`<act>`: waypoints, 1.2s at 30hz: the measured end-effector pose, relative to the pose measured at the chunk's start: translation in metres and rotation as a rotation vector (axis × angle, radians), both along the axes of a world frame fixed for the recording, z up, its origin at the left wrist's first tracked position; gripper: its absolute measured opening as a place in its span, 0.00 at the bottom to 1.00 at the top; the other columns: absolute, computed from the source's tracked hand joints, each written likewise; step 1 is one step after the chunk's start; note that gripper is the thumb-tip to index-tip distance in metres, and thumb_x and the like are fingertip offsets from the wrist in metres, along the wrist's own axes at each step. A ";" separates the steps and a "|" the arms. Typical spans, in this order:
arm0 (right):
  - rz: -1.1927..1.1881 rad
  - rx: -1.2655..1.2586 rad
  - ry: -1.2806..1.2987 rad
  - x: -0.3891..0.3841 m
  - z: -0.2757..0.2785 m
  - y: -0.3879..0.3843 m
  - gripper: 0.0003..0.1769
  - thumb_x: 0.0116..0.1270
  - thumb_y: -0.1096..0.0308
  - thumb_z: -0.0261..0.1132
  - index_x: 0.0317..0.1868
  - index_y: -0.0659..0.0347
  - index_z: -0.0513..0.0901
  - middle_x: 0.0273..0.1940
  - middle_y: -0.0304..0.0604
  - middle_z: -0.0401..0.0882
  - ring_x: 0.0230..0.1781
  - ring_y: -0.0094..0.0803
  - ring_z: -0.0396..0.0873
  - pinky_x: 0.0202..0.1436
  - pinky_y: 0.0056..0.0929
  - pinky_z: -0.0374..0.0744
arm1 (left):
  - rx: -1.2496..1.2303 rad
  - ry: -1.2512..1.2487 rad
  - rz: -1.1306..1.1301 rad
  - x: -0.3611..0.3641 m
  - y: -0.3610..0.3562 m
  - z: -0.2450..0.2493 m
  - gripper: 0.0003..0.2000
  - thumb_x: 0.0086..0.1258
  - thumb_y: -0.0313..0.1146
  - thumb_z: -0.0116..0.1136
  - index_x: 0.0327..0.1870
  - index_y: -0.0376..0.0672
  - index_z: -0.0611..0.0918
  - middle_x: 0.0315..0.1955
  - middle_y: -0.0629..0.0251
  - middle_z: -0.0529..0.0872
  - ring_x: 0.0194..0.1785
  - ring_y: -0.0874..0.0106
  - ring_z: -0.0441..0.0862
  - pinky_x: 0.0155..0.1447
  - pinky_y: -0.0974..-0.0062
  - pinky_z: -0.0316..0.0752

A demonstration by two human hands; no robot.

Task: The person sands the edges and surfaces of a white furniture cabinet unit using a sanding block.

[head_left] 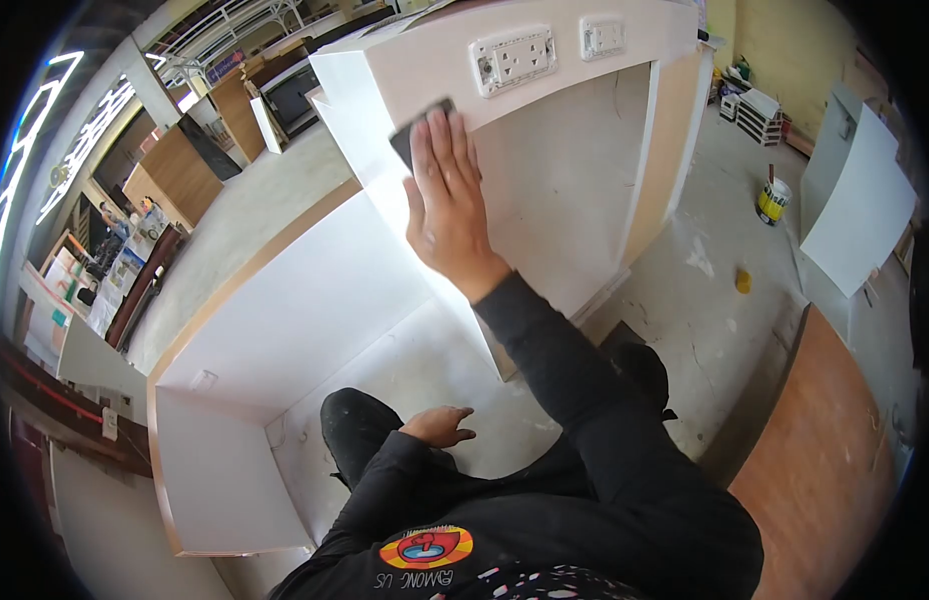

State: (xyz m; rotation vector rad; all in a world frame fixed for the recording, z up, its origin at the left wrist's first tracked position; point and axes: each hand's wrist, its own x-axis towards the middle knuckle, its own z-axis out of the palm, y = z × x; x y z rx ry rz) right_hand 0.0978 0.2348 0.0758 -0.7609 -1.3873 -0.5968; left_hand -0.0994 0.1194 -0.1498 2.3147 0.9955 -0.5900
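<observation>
My right hand (447, 205) presses a dark flat block (403, 146) against the white face of a cabinet (410, 80), at its upper left corner. Its fingers lie stretched over the block, whose edges show beside them. Two white socket outlets (513, 61) are set in the same face, right of the hand. Lower down, my left hand (442, 427) hangs near my left knee, its fingers apart, with nothing in it. Below the sockets the cabinet has a large rectangular recess (565, 150).
A white panel unit with a wood edge (255, 290) curves round on the left. At right are a paint can (774, 200), a small yellow object (743, 281), a white panel (860, 190) and a brown board (820, 430). Equipment fills the far left background.
</observation>
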 end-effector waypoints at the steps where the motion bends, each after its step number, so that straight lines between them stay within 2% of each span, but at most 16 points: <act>1: 0.005 0.004 -0.001 -0.001 0.005 0.000 0.34 0.70 0.74 0.61 0.76 0.74 0.65 0.77 0.66 0.60 0.80 0.65 0.55 0.82 0.58 0.53 | 0.032 -0.037 -0.001 0.000 0.001 -0.002 0.31 0.76 0.52 0.58 0.74 0.43 0.73 0.59 0.45 0.84 0.63 0.47 0.81 0.67 0.54 0.75; 7: -0.003 0.141 0.017 0.005 0.084 0.008 0.36 0.72 0.74 0.61 0.77 0.73 0.62 0.79 0.66 0.58 0.79 0.68 0.54 0.82 0.55 0.54 | -0.044 0.012 0.002 0.005 -0.011 0.013 0.30 0.76 0.50 0.59 0.74 0.43 0.72 0.58 0.44 0.84 0.62 0.47 0.81 0.67 0.56 0.75; 9: 0.019 0.097 -0.008 0.003 0.041 -0.003 0.36 0.72 0.73 0.61 0.78 0.72 0.61 0.79 0.65 0.57 0.80 0.67 0.54 0.82 0.56 0.53 | -0.041 0.014 -0.009 0.003 -0.002 -0.001 0.30 0.76 0.50 0.58 0.74 0.44 0.72 0.59 0.45 0.84 0.63 0.47 0.80 0.67 0.56 0.74; 11: -0.007 -0.074 -0.056 -0.006 -0.019 -0.010 0.36 0.72 0.72 0.61 0.78 0.71 0.61 0.79 0.65 0.57 0.80 0.65 0.55 0.82 0.58 0.54 | 0.034 -0.042 0.009 -0.001 0.000 -0.006 0.31 0.75 0.52 0.59 0.73 0.42 0.74 0.60 0.48 0.85 0.63 0.49 0.80 0.67 0.56 0.75; 12: -0.011 -0.123 -0.048 -0.008 -0.026 -0.012 0.35 0.72 0.71 0.61 0.77 0.71 0.63 0.78 0.65 0.59 0.80 0.64 0.57 0.81 0.59 0.55 | 0.040 -0.042 0.005 0.003 0.000 0.000 0.31 0.75 0.52 0.59 0.73 0.42 0.74 0.60 0.48 0.85 0.63 0.49 0.80 0.67 0.56 0.75; 16: -0.031 0.129 -0.010 0.007 0.068 -0.004 0.31 0.72 0.71 0.61 0.73 0.71 0.67 0.74 0.62 0.66 0.78 0.62 0.60 0.79 0.58 0.60 | -0.035 0.027 0.010 0.005 -0.014 0.016 0.31 0.76 0.51 0.59 0.73 0.43 0.73 0.58 0.46 0.85 0.62 0.48 0.81 0.66 0.56 0.75; 17: -0.031 0.120 -0.013 0.008 0.064 -0.005 0.31 0.72 0.71 0.61 0.73 0.71 0.67 0.74 0.62 0.66 0.78 0.62 0.60 0.79 0.58 0.60 | -0.059 0.043 0.003 0.005 -0.015 0.016 0.30 0.76 0.50 0.59 0.74 0.44 0.72 0.58 0.44 0.84 0.62 0.47 0.81 0.66 0.55 0.75; 19: -0.031 0.086 -0.014 0.005 0.053 -0.006 0.31 0.72 0.72 0.61 0.73 0.70 0.69 0.74 0.62 0.67 0.77 0.62 0.61 0.79 0.58 0.62 | -0.034 0.036 0.009 0.006 -0.012 0.016 0.30 0.76 0.51 0.59 0.73 0.43 0.73 0.58 0.45 0.85 0.62 0.47 0.81 0.66 0.55 0.75; 24: 0.028 -0.367 -0.019 0.015 -0.116 -0.049 0.35 0.69 0.77 0.62 0.77 0.68 0.65 0.75 0.61 0.66 0.78 0.58 0.63 0.78 0.59 0.62 | 0.026 -0.060 0.022 -0.002 -0.006 0.001 0.30 0.75 0.50 0.60 0.71 0.41 0.75 0.55 0.45 0.86 0.60 0.47 0.82 0.64 0.54 0.76; 26: -0.009 -0.484 0.042 0.027 -0.149 -0.073 0.37 0.69 0.79 0.60 0.78 0.68 0.62 0.75 0.62 0.66 0.79 0.57 0.63 0.77 0.64 0.61 | 0.109 -0.143 0.018 0.000 -0.007 0.009 0.27 0.74 0.48 0.62 0.67 0.40 0.78 0.52 0.45 0.87 0.58 0.47 0.83 0.62 0.54 0.77; 27: 0.037 -0.511 0.131 0.031 -0.161 -0.073 0.34 0.72 0.78 0.58 0.78 0.69 0.63 0.74 0.62 0.68 0.77 0.56 0.65 0.77 0.54 0.65 | 0.177 -0.188 0.018 0.001 -0.003 0.013 0.25 0.73 0.47 0.63 0.65 0.40 0.80 0.51 0.45 0.87 0.56 0.48 0.83 0.61 0.55 0.78; 29: 0.329 -0.616 0.487 0.040 -0.147 -0.081 0.29 0.78 0.72 0.56 0.77 0.70 0.65 0.72 0.61 0.71 0.74 0.49 0.71 0.74 0.40 0.70 | 0.349 -0.410 0.104 0.012 0.005 0.042 0.21 0.71 0.42 0.66 0.60 0.40 0.83 0.50 0.47 0.88 0.54 0.48 0.84 0.58 0.57 0.80; 31: 0.431 -0.699 0.602 0.057 -0.141 -0.078 0.28 0.81 0.69 0.54 0.77 0.70 0.66 0.72 0.58 0.72 0.72 0.45 0.73 0.72 0.35 0.72 | 0.559 -0.712 0.234 0.032 0.013 0.091 0.19 0.66 0.32 0.72 0.57 0.39 0.84 0.46 0.51 0.89 0.52 0.53 0.87 0.57 0.63 0.81; 33: 0.527 -0.790 0.721 0.070 -0.145 -0.071 0.27 0.83 0.66 0.53 0.77 0.70 0.66 0.71 0.55 0.74 0.70 0.40 0.75 0.70 0.30 0.73 | 0.813 -1.016 0.401 0.062 0.018 0.150 0.16 0.63 0.27 0.73 0.50 0.35 0.84 0.46 0.54 0.89 0.50 0.59 0.87 0.57 0.66 0.80; 35: 0.958 -0.631 1.048 0.077 -0.158 -0.058 0.26 0.85 0.63 0.53 0.76 0.67 0.68 0.72 0.48 0.74 0.67 0.33 0.76 0.67 0.31 0.76 | 1.104 -1.215 0.371 0.082 0.037 0.194 0.16 0.63 0.29 0.74 0.47 0.33 0.80 0.40 0.56 0.88 0.46 0.63 0.86 0.55 0.66 0.80; 36: 1.040 -0.672 1.176 0.080 -0.154 -0.061 0.26 0.85 0.63 0.53 0.77 0.65 0.68 0.72 0.43 0.74 0.67 0.33 0.76 0.66 0.30 0.77 | 1.209 -1.293 0.388 0.091 0.052 0.207 0.22 0.62 0.32 0.76 0.52 0.32 0.78 0.42 0.55 0.84 0.46 0.62 0.83 0.54 0.65 0.78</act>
